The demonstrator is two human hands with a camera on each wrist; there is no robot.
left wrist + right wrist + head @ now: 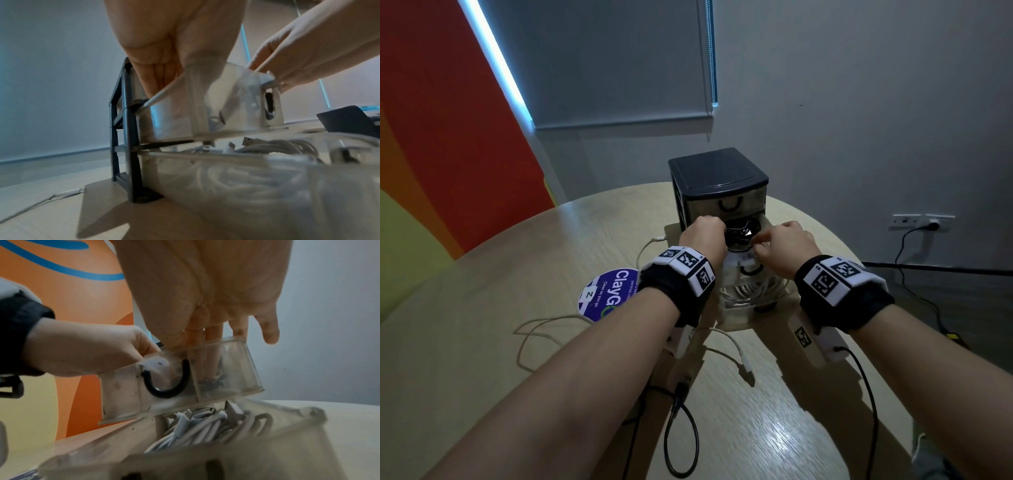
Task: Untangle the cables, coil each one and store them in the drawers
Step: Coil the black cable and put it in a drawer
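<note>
Black cable [681, 435] and white cable [541, 330] still lie loose on my bench [482, 342], white coils [748, 291] fill the bottom drawer [736, 320], while my left hand [705, 236] and right hand [784, 246] reach curled fingers [213, 337] into the middle drawer [226, 369], pressing down a black coil [739, 234].

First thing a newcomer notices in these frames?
Both hands meet at the small black drawer unit at the table's far middle: the left hand and right hand reach into its pulled-out middle drawer. Below it, the open bottom drawer is packed with coiled white cables. Loose white and black cables still trail on the table nearer the person.
</note>
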